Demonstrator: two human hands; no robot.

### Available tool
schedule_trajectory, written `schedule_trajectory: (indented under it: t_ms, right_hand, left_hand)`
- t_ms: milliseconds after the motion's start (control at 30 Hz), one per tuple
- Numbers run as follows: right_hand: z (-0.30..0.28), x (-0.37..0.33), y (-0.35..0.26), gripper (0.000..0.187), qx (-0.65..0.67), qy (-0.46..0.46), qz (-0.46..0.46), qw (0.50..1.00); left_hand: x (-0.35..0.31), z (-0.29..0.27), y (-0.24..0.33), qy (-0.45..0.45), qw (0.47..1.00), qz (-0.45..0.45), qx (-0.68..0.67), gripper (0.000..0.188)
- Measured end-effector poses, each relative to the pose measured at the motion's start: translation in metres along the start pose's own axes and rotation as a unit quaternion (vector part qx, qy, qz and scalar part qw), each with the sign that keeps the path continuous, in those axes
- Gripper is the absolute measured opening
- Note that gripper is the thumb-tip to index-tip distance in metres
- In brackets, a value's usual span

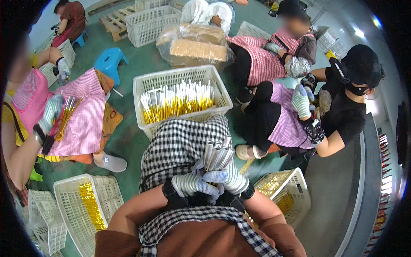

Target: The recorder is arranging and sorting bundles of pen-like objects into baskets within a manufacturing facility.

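Note:
Over my lap, on a black-and-white checked apron (180,147), I hold a bundle of shiny silver tubes (216,156) upright. My left hand (188,184), in a striped glove, is closed at the bundle's lower left side. From the right, my right hand (229,177), gloved likewise, has its fingers wrapped across the front of the tubes. The lower ends are hidden behind the gloves. Just past my knees stands a white plastic crate (182,73) with many slim sticks (180,100) standing in it, white or silver above and gold below.
A crate with gold sticks (60,192) sits at my left, another crate (302,192) at my right. Seated co-workers flank me; the left one holds gold sticks (68,118). Beyond are a blue stool (112,64), wrapped cardboard boxes (199,49) and a wooden pallet (114,25).

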State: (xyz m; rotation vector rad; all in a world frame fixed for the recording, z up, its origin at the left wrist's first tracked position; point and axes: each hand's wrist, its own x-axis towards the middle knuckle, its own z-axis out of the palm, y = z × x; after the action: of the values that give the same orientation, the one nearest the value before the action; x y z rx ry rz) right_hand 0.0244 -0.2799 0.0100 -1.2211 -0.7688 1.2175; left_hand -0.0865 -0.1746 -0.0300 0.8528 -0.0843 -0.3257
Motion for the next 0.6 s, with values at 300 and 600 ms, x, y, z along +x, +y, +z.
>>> schedule_trajectory:
  t_ms: [300, 600]
  right_hand:
    - [-0.012, 0.017, 0.002, 0.05, 0.242, 0.179, -0.094, 0.949]
    - [-0.014, 0.012, 0.029, 0.082, 0.208, 0.076, -0.125, 0.967]
  left_hand:
    - [-0.011, -0.002, 0.036, 0.132, 0.981, -0.059, 0.131, 0.035]
    - [-0.028, -0.014, 0.04, 0.2, 0.979, 0.005, -0.048, 0.037]
